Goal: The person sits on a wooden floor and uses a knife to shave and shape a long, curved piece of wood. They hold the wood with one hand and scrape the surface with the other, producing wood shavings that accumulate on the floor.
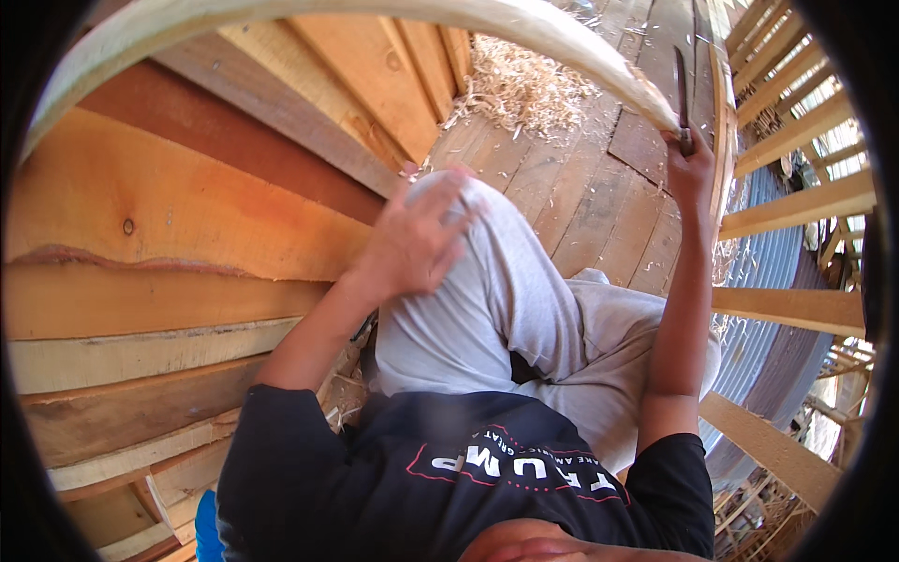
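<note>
My right hand (690, 169), on an outstretched arm, is closed round the handle of a knife (682, 89). Its long, narrow, dark blade points away from me. Right beside that fist is the end of a long, pale, peeled wooden pole (552, 36), which looks bowed across the far side of the view. Whether hand and pole touch, I cannot tell. My left hand (417, 234) is over my raised knee in grey trousers (459, 318). Its fingers are stretched out, slightly blurred by motion, and hold nothing.
Stacked wooden boards (178, 206) fill the left side. A heap of curly wood shavings (524, 84) lies on the plank floor (590, 206) ahead. Along the right runs a slatted wooden railing (796, 208), with corrugated metal sheeting (763, 272) beyond it.
</note>
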A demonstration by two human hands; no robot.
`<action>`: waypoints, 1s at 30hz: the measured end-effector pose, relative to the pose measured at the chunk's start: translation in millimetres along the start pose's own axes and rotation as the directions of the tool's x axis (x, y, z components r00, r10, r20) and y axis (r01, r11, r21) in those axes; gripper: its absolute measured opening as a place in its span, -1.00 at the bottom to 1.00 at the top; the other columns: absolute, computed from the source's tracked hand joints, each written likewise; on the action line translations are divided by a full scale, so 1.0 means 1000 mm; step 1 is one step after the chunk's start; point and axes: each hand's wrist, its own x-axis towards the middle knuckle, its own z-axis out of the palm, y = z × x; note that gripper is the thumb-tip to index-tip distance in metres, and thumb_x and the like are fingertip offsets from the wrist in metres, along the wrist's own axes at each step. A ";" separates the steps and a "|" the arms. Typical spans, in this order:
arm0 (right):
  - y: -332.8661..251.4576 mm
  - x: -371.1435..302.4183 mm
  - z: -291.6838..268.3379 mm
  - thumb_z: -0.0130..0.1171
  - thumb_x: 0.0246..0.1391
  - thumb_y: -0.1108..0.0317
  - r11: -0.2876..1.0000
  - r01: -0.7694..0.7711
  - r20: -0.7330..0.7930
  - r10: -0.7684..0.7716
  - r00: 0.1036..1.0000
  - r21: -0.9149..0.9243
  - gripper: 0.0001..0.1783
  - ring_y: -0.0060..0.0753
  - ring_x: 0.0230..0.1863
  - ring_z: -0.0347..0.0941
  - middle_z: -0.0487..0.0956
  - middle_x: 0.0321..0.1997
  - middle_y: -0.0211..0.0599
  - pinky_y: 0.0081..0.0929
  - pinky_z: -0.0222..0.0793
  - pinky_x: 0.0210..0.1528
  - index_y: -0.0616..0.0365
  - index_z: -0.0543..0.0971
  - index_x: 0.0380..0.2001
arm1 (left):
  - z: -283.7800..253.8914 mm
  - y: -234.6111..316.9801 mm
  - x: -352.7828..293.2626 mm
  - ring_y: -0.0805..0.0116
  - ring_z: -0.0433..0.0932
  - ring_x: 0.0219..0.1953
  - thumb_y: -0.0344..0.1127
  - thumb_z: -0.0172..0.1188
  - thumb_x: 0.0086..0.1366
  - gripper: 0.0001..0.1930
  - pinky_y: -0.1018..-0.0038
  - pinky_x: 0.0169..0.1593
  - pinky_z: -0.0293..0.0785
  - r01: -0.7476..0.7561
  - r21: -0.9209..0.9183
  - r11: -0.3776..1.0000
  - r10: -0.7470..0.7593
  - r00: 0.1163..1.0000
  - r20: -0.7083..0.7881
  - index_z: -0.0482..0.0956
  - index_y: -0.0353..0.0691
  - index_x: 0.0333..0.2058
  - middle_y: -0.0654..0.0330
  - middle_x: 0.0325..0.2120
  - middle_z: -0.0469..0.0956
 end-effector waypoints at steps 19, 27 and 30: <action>-0.023 0.000 -0.033 0.31 0.02 0.11 0.984 -0.179 0.177 0.175 0.969 0.007 -0.47 -0.25 -0.22 0.60 0.65 -0.26 -0.17 -0.32 0.44 -0.19 -0.13 0.51 0.10 | -0.031 -0.020 0.232 0.07 0.09 0.35 -0.02 0.53 -0.09 0.19 0.10 0.37 -0.01 -0.371 -0.926 0.074 0.344 0.881 -0.326 -0.12 -0.14 0.38 -0.05 0.29 0.14; -0.021 0.007 -0.045 0.18 0.18 0.21 0.961 -0.194 0.205 0.153 0.967 0.195 -0.62 -0.57 -0.46 0.33 0.48 -0.50 -0.36 -0.51 0.31 -0.34 0.15 0.54 0.01 | 0.021 0.036 0.240 0.25 0.34 -0.08 -0.22 0.18 -0.02 -0.71 0.11 0.38 -0.04 -0.602 -0.657 -0.454 -0.167 0.782 -0.601 0.30 0.01 -0.32 0.29 -0.34 0.33; -0.024 0.010 -0.056 0.09 0.25 0.18 0.935 -0.279 0.186 0.240 0.953 0.220 -0.68 -0.60 -0.50 0.25 0.39 -0.55 -0.45 -0.53 0.22 -0.42 0.21 0.56 -0.13 | 0.018 0.049 0.246 0.30 0.34 -0.09 -0.17 0.12 0.05 -0.78 0.14 0.34 0.01 -0.665 -0.672 -0.325 -0.397 0.741 -0.541 0.27 0.03 -0.38 0.32 -0.35 0.32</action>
